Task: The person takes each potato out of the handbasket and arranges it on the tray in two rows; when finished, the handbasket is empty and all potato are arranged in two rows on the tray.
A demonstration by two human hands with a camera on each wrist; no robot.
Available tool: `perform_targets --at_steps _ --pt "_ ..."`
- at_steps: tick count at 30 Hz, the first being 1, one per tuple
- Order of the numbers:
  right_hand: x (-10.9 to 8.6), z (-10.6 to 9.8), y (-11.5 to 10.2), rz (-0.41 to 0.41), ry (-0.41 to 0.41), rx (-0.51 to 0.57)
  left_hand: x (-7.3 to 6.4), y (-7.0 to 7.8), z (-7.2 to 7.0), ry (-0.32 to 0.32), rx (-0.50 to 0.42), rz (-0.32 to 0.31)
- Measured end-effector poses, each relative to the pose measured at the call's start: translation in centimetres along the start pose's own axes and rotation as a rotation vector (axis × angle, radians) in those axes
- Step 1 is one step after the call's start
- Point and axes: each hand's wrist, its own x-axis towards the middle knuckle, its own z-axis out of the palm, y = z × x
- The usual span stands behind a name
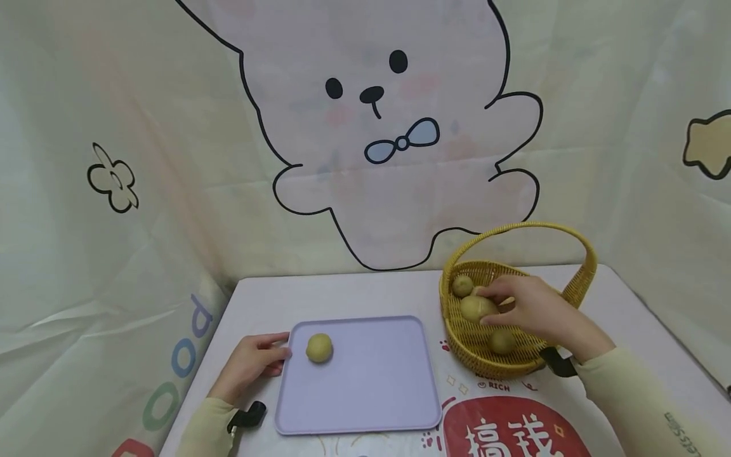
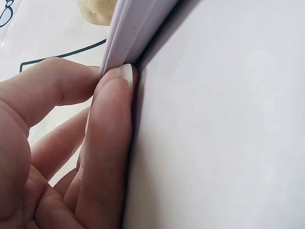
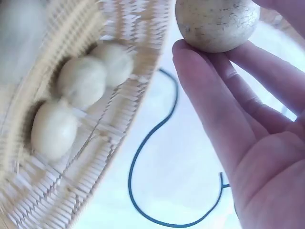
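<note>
My left hand is at the left side of a lilac rectangular tray, pinching its rim between thumb and fingers, as the left wrist view shows close up. One potato lies on the tray near its upper left corner. Over the yellow wicker basket, my right hand holds a larger potato between thumb and fingers. In the right wrist view this potato shows cracked, speckled skin and is partly cut off by the frame. Several other potatoes lie inside the basket.
The basket's tall arched handle rises beside my right forearm. Table and tray stand before a hanging cloth printed with a cartoon bear. A red printed patch marks the tablecloth in front of the basket.
</note>
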Motion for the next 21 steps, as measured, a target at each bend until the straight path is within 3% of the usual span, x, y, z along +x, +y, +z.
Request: perform_targets --at_steps 5,9,15,21 --pt "-1.1 1.7 -1.7 -0.024 0.074 0.008 0.0 0.0 -0.2 0.003 -0.001 0.001" --pt "-0.8 3.8 -3.1 -0.075 0.097 0.011 -0.1 0.0 -0.3 0.000 -0.007 0.005" --pt "0.9 7.1 -5.3 -0.106 0.050 0.118 -0.1 -0.1 -0.6 -0.008 -0.026 0.006" --pt "3.9 11.2 -6.9 -0.162 0.010 0.237 -0.2 0.0 -0.6 -0.019 -0.034 0.008"
